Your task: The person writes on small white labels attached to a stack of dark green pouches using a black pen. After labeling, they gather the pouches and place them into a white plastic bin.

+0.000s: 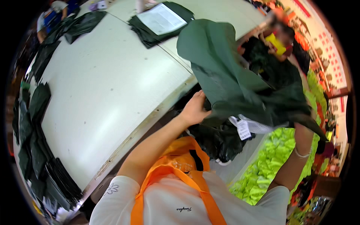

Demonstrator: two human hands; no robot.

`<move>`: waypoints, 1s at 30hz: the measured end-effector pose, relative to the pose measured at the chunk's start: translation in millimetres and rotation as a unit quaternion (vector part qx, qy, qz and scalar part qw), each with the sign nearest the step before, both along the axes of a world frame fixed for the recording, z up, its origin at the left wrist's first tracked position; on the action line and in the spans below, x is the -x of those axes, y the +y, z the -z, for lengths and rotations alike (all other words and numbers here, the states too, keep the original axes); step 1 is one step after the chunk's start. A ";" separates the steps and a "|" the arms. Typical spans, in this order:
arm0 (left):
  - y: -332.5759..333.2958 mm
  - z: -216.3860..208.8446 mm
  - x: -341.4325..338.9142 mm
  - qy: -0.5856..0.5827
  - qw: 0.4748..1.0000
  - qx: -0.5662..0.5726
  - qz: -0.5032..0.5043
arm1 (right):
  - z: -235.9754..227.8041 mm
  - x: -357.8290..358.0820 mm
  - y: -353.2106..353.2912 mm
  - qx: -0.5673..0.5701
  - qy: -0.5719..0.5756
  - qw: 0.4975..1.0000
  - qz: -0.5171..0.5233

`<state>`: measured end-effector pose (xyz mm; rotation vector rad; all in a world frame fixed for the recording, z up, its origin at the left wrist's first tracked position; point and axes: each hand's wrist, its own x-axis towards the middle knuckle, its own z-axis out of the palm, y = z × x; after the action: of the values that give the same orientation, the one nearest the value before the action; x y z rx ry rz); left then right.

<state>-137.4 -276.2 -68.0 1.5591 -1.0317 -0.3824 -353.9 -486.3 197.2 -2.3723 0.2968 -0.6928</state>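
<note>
A large dark green garment (pixel 225 71) billows up in front of me, over the table's right edge. On its lower side a white tag (pixel 243 129) hangs beside a patch of whitish material. My left hand (pixel 195 108) is at the garment's near left edge, fingers curled and thumb against the cloth. My right hand is under the garment's right end, so its fingers are hidden; only the wrist and forearm (pixel 300 144) show, with a bracelet. Below the lifted cloth hangs a bunched black-green piece (pixel 221 142).
The white table (pixel 101 90) bears a green stack with a paper sheet (pixel 162 18) on top. More folded dark pieces (pixel 37 127) line its left side. Bright green ruffled material (pixel 258 165) lies at my right. Another person (pixel 279 41) sits beyond the garment; one more (pixel 52 18) is far left.
</note>
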 end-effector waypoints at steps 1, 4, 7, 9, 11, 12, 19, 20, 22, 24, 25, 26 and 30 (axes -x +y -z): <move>33.5 -30.4 -10.2 0.035 0.997 0.002 -0.063 | 22.9 -37.4 17.8 0.068 -0.040 0.997 0.025; 98.5 -72.0 -9.9 0.265 0.961 -0.025 0.080 | 2.0 -54.2 50.1 0.196 -0.009 0.963 0.185; 172.5 -55.1 1.6 0.382 0.913 0.135 0.040 | -6.3 -108.6 107.6 0.169 -0.003 0.980 0.104; 208.4 -75.3 31.7 0.236 0.954 0.130 -0.130 | -3.2 -131.8 110.4 0.201 0.016 0.970 0.133; 244.9 -80.7 61.3 0.183 0.954 0.129 -0.201 | -11.3 -150.3 118.5 0.249 0.133 0.934 0.221; 255.3 -85.6 69.7 0.212 0.967 0.120 -0.073 | -13.7 -154.1 132.4 0.256 0.119 0.935 0.216; 261.7 -60.6 -4.8 0.553 0.785 0.268 0.082 | -16.8 -104.7 359.2 0.239 0.055 0.961 -0.126; 284.0 -74.9 -18.2 0.590 0.722 0.354 0.075 | -1.5 -83.1 376.6 0.234 0.106 0.945 -0.201; 284.5 -89.5 -41.1 0.457 0.787 0.414 -0.028 | 33.3 -58.1 404.9 0.196 0.241 0.892 -0.330; 252.1 -80.4 -64.7 0.370 0.883 0.281 -0.070 | 103.9 -40.4 415.5 0.113 0.254 0.874 -0.399; 251.7 -106.8 -49.1 0.450 0.865 0.213 -0.070 | 132.1 -37.3 410.2 0.076 0.232 0.871 -0.426; 253.0 -131.1 -33.8 0.528 0.833 0.146 -0.073 | 129.2 -37.5 400.9 0.051 0.195 0.882 -0.426; 277.8 -142.2 -14.9 0.302 0.945 0.061 0.110 | 38.2 -44.9 350.4 0.005 0.021 0.932 -0.363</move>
<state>-122.5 1.6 74.2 1.1054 -0.7239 -0.8732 -309.0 -135.9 159.0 -2.2632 -0.5517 -0.2824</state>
